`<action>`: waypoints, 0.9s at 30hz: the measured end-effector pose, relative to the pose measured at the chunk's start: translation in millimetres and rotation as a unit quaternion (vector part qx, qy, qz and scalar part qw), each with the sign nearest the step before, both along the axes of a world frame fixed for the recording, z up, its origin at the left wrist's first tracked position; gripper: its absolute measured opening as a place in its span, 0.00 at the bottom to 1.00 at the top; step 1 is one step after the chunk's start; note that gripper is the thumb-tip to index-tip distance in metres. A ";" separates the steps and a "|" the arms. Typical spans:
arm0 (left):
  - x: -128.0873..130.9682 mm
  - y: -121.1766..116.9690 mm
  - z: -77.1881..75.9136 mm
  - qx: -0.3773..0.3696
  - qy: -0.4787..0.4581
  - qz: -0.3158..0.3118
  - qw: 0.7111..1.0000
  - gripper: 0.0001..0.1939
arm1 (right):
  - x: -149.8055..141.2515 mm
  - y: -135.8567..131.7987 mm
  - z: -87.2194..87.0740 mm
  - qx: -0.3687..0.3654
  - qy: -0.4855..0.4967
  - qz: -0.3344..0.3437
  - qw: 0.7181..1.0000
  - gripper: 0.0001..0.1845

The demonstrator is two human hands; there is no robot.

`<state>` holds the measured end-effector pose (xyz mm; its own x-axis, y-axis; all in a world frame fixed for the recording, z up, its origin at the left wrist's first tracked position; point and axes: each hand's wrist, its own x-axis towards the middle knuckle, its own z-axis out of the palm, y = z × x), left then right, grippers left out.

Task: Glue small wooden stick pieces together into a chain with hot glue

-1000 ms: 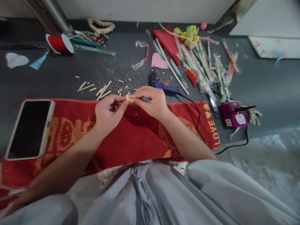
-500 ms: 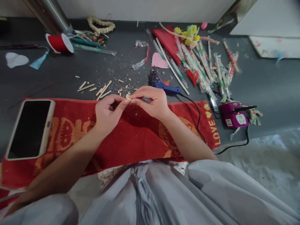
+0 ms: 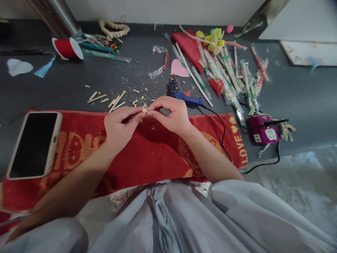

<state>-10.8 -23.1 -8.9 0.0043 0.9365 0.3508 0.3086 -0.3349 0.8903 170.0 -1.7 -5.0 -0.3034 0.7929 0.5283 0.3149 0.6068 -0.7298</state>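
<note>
Between the fingertips of both hands is a small cluster of pale wooden stick pieces (image 3: pixel 144 110), held just above the far edge of a red towel (image 3: pixel 155 154). My left hand (image 3: pixel 121 127) pinches it from the left with thumb and forefinger. From the right, my right hand (image 3: pixel 171 113) pinches the same cluster. Cut wooden sticks (image 3: pixel 116 101) and crumbs lie on the grey table beyond my left hand. A blue glue gun (image 3: pixel 186 98) rests just past my right hand, its cord running over the towel.
A phone (image 3: pixel 34 144) lies on the towel's left end. A purple power block (image 3: pixel 263 130) stands at the right, near wrapped chopsticks (image 3: pixel 226 77). Farther back are a red thread spool (image 3: pixel 67 48), a ring of wooden pieces (image 3: pixel 114 30) and a pink paper heart (image 3: pixel 179 68).
My left hand has shifted slightly left and its fingers have straightened a little around the cluster. The cluster has turned slightly; my right hand is almost still.
</note>
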 end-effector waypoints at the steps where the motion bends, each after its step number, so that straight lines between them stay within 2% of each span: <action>1: 0.3 0.2 0.4 -0.009 -0.007 -0.002 1.000 0.04 | -0.4 -0.2 0.2 -0.015 0.003 0.002 1.000 0.15; 6: 2.8 1.1 1.2 -0.054 -0.047 0.005 0.997 0.03 | -1.7 -0.6 0.6 -0.082 0.045 0.029 0.995 0.10; 10: 3.4 1.3 1.2 -0.068 -0.040 0.004 0.997 0.04 | -1.8 0.1 1.2 -0.129 0.055 0.042 0.989 0.10; 14: 2.6 0.2 1.8 -0.032 -0.016 -0.003 0.999 0.02 | -2.0 0.8 0.8 -0.145 0.052 0.043 0.987 0.10; 22: 2.1 0.2 -3.4 0.086 0.016 -0.006 0.996 0.02 | -4.8 -0.7 -0.6 -0.121 0.066 0.036 0.990 0.10; 27: 1.6 0.5 -5.0 0.107 0.028 -0.012 0.994 0.03 | -6.8 -1.8 -1.3 -0.109 0.072 0.030 0.991 0.09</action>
